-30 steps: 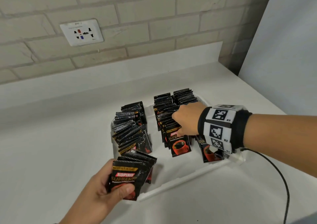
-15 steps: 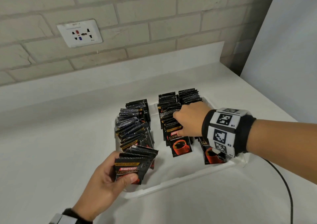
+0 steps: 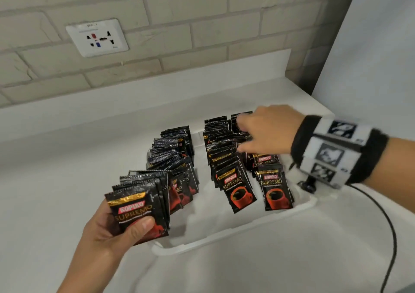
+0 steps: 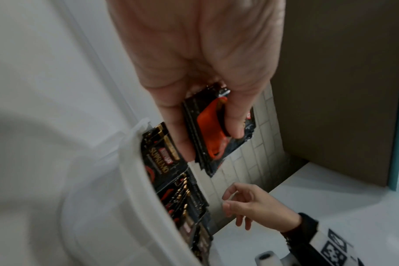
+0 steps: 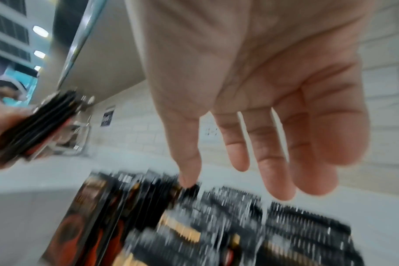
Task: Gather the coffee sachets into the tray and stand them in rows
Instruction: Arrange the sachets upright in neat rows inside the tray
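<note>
A white counter (image 3: 67, 180) runs under a pale brick wall with a socket plate (image 3: 97, 37). The left hand (image 3: 107, 232) grips a fanned stack of sachets (image 3: 143, 200) by its lower edge, thumb across the front, at the tray's (image 3: 224, 236) near-left corner. The right hand (image 3: 271, 131), fingers straight and spread, holds nothing and reaches palm down over the right-hand rows (image 3: 233, 158), little finger touching the sachet tops. The black packets stand in three leaning rows inside the white tray.

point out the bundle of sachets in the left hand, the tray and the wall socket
bundle of sachets (image 3: 134, 212): head view, on the front sachet's printed face.
tray (image 3: 224, 236): head view, on the bare near rim.
wall socket (image 3: 97, 38): head view, on the middle of the white plate.
</note>
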